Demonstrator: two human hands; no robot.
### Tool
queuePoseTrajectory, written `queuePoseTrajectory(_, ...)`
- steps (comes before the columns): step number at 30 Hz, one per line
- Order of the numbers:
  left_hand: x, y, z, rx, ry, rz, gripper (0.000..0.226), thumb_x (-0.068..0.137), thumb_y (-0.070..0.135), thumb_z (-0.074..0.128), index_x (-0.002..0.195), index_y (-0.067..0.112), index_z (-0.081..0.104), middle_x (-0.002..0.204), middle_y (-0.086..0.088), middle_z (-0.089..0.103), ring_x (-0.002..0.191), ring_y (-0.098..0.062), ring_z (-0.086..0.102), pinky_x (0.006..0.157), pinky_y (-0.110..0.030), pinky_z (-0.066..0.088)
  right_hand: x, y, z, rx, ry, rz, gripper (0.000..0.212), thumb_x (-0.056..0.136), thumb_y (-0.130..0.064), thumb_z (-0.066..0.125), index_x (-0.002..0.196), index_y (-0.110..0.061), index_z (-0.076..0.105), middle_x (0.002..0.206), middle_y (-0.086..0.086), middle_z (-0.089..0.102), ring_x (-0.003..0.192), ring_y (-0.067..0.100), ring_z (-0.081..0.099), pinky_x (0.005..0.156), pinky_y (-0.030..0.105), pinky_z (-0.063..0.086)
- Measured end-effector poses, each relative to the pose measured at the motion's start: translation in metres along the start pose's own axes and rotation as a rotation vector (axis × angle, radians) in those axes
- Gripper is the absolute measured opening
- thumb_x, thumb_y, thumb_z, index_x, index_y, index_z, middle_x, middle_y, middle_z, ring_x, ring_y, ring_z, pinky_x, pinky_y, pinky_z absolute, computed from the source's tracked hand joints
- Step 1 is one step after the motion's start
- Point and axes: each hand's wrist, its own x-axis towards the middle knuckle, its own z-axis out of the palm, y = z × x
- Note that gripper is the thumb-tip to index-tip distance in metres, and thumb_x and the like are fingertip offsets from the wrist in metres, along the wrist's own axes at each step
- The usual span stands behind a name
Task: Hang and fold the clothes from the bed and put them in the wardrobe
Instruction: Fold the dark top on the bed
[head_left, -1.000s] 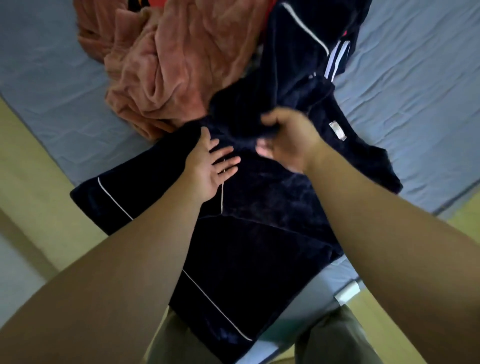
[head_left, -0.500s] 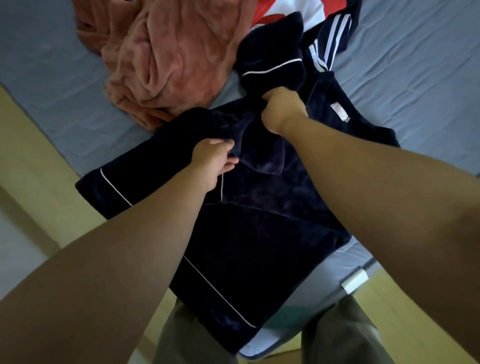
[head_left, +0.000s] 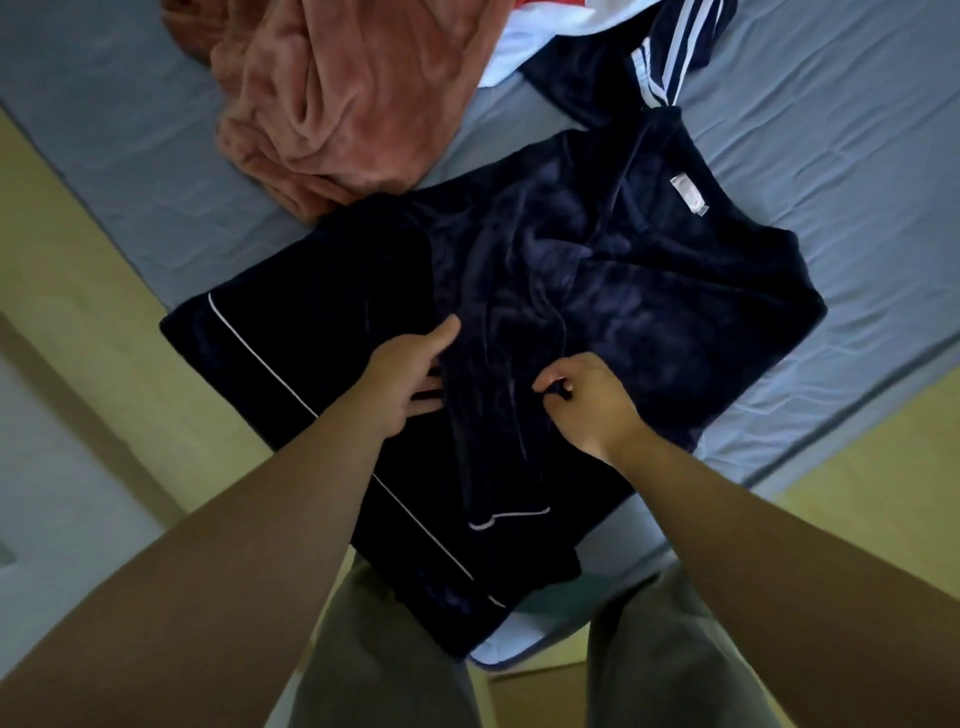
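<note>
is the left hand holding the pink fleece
No, the left hand rests on the navy garment, while the pink fleece lies untouched farther up the bed.

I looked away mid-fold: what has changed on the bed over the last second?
The right hand drew the sleeve of the navy top from up by the collar down toward the person and laid it lengthwise over the body; it pinches the fabric there. The left hand released its grip and rests on the top. The pink fleece and striped garment stayed put.
</note>
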Motion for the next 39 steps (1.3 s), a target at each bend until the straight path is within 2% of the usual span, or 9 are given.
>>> queuePoseTrajectory(2, -0.002, -0.025, 0.003, 0.042, 0.044, 0.025, 0.062, 0.062, 0.067, 0.084, 0.11, 0.029, 0.072, 0.102, 0.009, 0.077, 0.095, -0.014, 0.073, 0.082, -0.038, 0.06, -0.005, 0.005, 0.018, 0.163, 0.128, 0.248, 0.026, 0.086, -0.028, 0.073, 0.101, -0.032, 0.052, 0.115, -0.004, 0.05, 0.09, 0.014, 0.061, 0.063, 0.018, 0.045)
queuePoseTrajectory(6, -0.008, -0.075, 0.009, 0.106, 0.048, -0.023, 0.068, 0.064, 0.05, 0.091, 0.121, 0.024, 0.065, 0.113, 0.005, 0.071, 0.099, -0.016, 0.07, 0.09, -0.038, 0.059, -0.016, 0.01, 0.053, 0.546, 0.015, 0.664, 0.061, 0.08, -0.033, 0.079, 0.126, -0.024, 0.039, 0.109, 0.001, 0.059, 0.086, 0.016, 0.061, 0.06, 0.028, 0.048)
queuePoseTrajectory(9, -0.005, -0.106, 0.012, 0.282, 0.032, 0.011, 0.054, 0.081, 0.041, 0.081, 0.128, 0.021, 0.063, 0.11, 0.007, 0.067, 0.099, -0.014, 0.065, 0.093, -0.033, 0.055, -0.027, 0.014, 0.07, 0.443, -0.093, 0.618, 0.075, 0.08, -0.025, 0.08, 0.14, -0.021, 0.036, 0.108, 0.0, 0.059, 0.087, 0.015, 0.061, 0.073, 0.031, 0.052)
queuePoseTrajectory(12, -0.001, -0.115, 0.007, 0.315, 0.138, 0.043, 0.037, 0.098, 0.037, 0.06, 0.131, 0.019, 0.061, 0.113, 0.002, 0.066, 0.1, -0.019, 0.064, 0.094, -0.039, 0.055, -0.038, 0.013, 0.082, 0.343, -0.251, 0.573, 0.061, 0.084, -0.028, 0.08, 0.136, -0.016, 0.052, 0.12, 0.003, 0.064, 0.099, 0.019, 0.061, 0.079, 0.029, 0.053)
queuePoseTrajectory(16, -0.004, -0.114, -0.004, 0.3, 0.248, 0.074, 0.03, 0.1, 0.035, 0.052, 0.126, 0.021, 0.06, 0.098, 0.007, 0.062, 0.087, -0.014, 0.061, 0.066, -0.028, 0.048, -0.047, 0.004, 0.085, 0.291, -0.424, 0.587, 0.054, 0.085, -0.044, 0.077, 0.129, -0.018, 0.059, 0.109, -0.002, 0.065, 0.097, 0.015, 0.061, 0.067, 0.026, 0.051)
queuePoseTrajectory(21, -0.002, -0.11, -0.011, 0.439, 0.295, 0.125, 0.014, 0.102, 0.037, 0.046, 0.111, 0.029, 0.055, 0.093, 0.006, 0.06, 0.077, -0.01, 0.057, 0.058, -0.024, 0.041, -0.042, -0.008, 0.081, 0.152, -0.568, 0.492, 0.074, 0.079, -0.033, 0.085, 0.142, -0.015, 0.05, 0.134, 0.003, 0.058, 0.109, 0.018, 0.056, 0.09, 0.026, 0.049)
queuePoseTrajectory(27, 0.002, -0.092, -0.014, 0.274, 0.223, 0.031, 0.046, 0.093, 0.054, 0.054, 0.121, 0.018, 0.062, 0.113, -0.002, 0.066, 0.098, -0.023, 0.065, 0.093, -0.044, 0.054, -0.045, -0.001, 0.082, 0.095, -0.603, 0.503, 0.057, 0.081, -0.019, 0.082, 0.133, -0.017, 0.058, 0.126, 0.004, 0.064, 0.111, 0.022, 0.061, 0.101, 0.038, 0.051)
queuePoseTrajectory(34, 0.015, -0.043, -0.024, -0.249, 0.356, 0.084, 0.048, 0.092, 0.06, 0.061, 0.113, 0.017, 0.06, 0.114, -0.005, 0.067, 0.098, -0.025, 0.069, 0.086, -0.042, 0.061, -0.057, 0.011, 0.089, 0.112, -0.689, 0.567, 0.056, 0.078, -0.023, 0.082, 0.127, -0.024, 0.056, 0.118, -0.003, 0.064, 0.102, 0.015, 0.064, 0.09, 0.032, 0.054)
queuePoseTrajectory(39, 0.028, -0.015, -0.032, -0.291, 0.378, 0.05, 0.045, 0.094, 0.027, 0.071, 0.133, 0.011, 0.057, 0.125, -0.008, 0.062, 0.105, -0.023, 0.063, 0.076, -0.035, 0.062, -0.066, 0.019, 0.098, 0.133, -0.672, 0.62, 0.032, 0.081, -0.003, 0.076, 0.11, -0.009, 0.064, 0.114, 0.009, 0.064, 0.104, 0.025, 0.064, 0.093, 0.043, 0.058)
